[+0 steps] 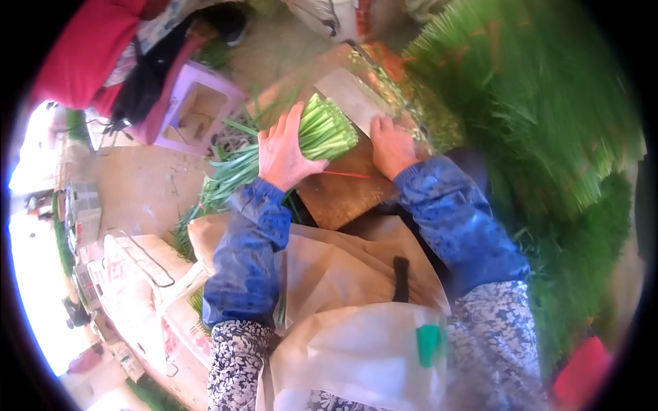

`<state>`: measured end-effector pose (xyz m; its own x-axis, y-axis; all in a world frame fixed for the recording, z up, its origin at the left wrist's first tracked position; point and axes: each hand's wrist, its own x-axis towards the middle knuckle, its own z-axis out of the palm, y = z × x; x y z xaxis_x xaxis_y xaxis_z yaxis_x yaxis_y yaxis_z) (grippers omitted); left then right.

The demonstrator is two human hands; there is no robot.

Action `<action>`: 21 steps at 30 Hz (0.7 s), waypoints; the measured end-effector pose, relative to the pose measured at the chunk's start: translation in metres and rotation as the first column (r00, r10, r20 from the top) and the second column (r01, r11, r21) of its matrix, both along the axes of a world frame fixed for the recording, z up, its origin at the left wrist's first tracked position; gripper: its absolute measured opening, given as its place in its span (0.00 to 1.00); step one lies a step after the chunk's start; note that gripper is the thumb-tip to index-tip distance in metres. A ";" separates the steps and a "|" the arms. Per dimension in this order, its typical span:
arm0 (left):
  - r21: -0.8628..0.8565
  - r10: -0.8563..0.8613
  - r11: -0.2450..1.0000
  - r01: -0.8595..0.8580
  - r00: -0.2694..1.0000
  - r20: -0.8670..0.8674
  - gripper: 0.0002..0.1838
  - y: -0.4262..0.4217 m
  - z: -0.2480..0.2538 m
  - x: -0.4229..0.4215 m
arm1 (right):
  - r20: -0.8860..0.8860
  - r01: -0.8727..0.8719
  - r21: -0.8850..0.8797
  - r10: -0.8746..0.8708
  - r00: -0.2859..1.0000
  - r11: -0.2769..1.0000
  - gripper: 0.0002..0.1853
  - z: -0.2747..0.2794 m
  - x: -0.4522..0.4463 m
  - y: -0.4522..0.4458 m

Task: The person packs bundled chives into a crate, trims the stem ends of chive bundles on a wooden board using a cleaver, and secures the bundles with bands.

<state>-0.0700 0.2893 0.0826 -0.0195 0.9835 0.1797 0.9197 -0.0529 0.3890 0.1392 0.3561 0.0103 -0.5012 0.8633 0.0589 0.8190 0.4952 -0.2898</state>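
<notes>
A bundle of green stalks (327, 130) lies on a brown wooden board (346, 195), its cut ends toward the right and its leaves trailing to the lower left. My left hand (282, 151) rests over the bundle with its fingers spread. The fingers of my right hand (393, 145) are curled round the near end of a wide flat blade (353, 99); the handle itself is hidden. A thin red strip (346, 175) lies on the board just below the bundle.
Large heaps of green stalks (534, 103) fill the right side. At the upper left are a purple plastic stool (199, 106) and a person in red (86, 51). Trimmings (439, 109) lie beyond the blade. A pale apron covers my lap.
</notes>
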 end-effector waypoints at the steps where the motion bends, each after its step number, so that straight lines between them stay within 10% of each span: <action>1: 0.018 0.017 1.000 -0.016 0.999 -0.040 0.55 -0.006 -0.005 -0.016 | 0.062 -0.026 -0.023 0.027 0.998 0.999 0.23 -0.009 -0.014 -0.002; 3: 0.100 0.022 0.995 -0.024 1.000 0.022 0.54 -0.012 0.022 -0.020 | 0.111 -0.072 -0.023 0.074 0.991 0.997 0.25 0.008 -0.015 -0.002; 8: 0.247 0.082 0.962 -0.113 0.988 0.132 0.54 -0.025 0.061 -0.037 | -0.595 -0.290 -0.070 0.194 0.780 0.954 0.37 0.019 -0.048 -0.017; 13: 0.397 0.052 0.901 -0.174 0.953 0.300 0.56 -0.039 0.105 -0.049 | -0.763 -0.421 -0.019 0.259 0.592 0.907 0.49 0.068 -0.078 -0.020; 15: 0.428 -0.219 0.878 -0.215 0.616 0.757 0.58 -0.044 0.127 -0.043 | -0.743 -0.490 0.026 0.345 0.574 0.871 0.55 0.093 -0.090 -0.023; 21: 0.469 -0.359 0.789 -0.397 0.321 0.876 0.59 -0.069 0.154 -0.037 | -0.853 -0.697 -0.013 0.356 0.382 0.717 0.62 0.124 -0.135 -0.047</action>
<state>-0.1073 0.2202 0.2369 -0.5510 0.6936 0.4640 -0.0184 -0.5660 0.8242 0.0040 0.3088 0.1339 -0.7579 0.4756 0.4465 -0.2079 0.4727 -0.8564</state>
